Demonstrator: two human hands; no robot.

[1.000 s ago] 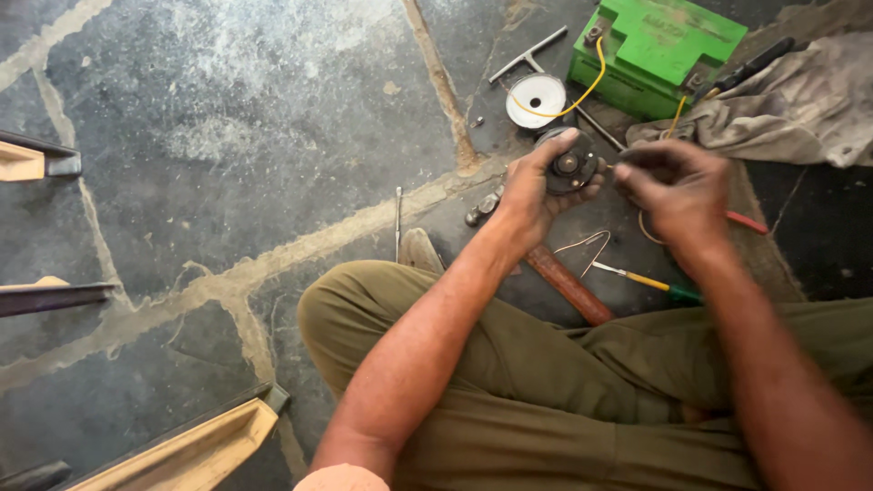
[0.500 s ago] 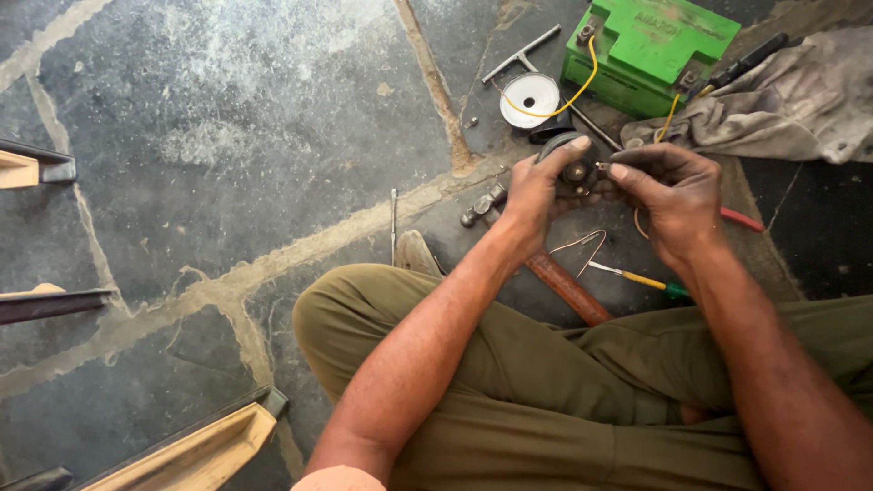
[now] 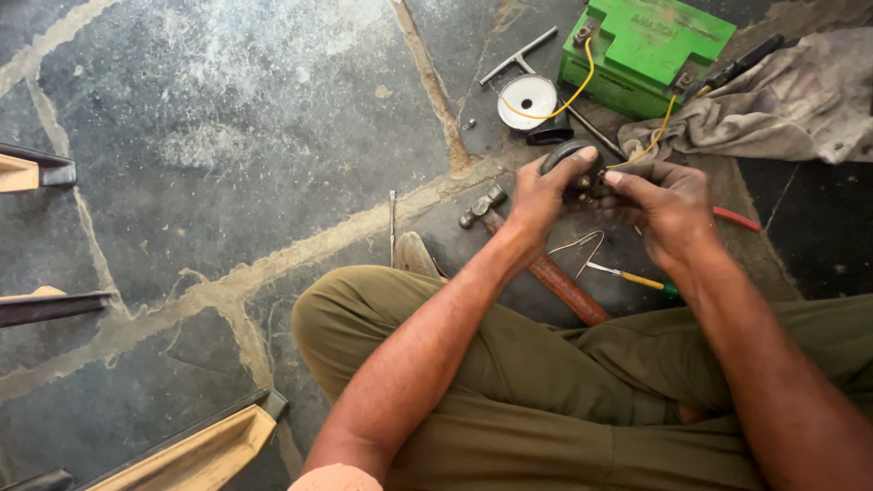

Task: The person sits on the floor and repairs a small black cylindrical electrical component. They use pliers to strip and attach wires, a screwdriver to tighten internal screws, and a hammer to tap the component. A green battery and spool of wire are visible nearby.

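My left hand (image 3: pixel 542 196) grips a small round black part (image 3: pixel 570 156), thumb on its top. My right hand (image 3: pixel 662 201) meets it from the right, fingers pinched on the part's side where a yellow wire (image 3: pixel 647 143) joins. That wire and a second yellow wire (image 3: pixel 576 91) run up to a green battery (image 3: pixel 646 53) at the top right. Both hands are raised over the stone floor in front of my crossed legs. What the right fingers pinch is too small to make out.
Below the hands lie a wooden-handled hammer (image 3: pixel 546 267), a bent wire piece (image 3: pixel 578 245), a yellow-handled screwdriver (image 3: pixel 631 278) and a red-handled tool (image 3: pixel 737 219). A white tape roll (image 3: pixel 527 97), a T-handle wrench (image 3: pixel 518 58) and a dirty rag (image 3: pixel 782 98) sit near the battery. Wooden-and-metal frame pieces (image 3: pixel 195 447) lie at left.
The view has shifted slightly; both hands stay together on the black part. My left thumb has moved onto the top of the part, and the hammer head now shows left of my wrist.
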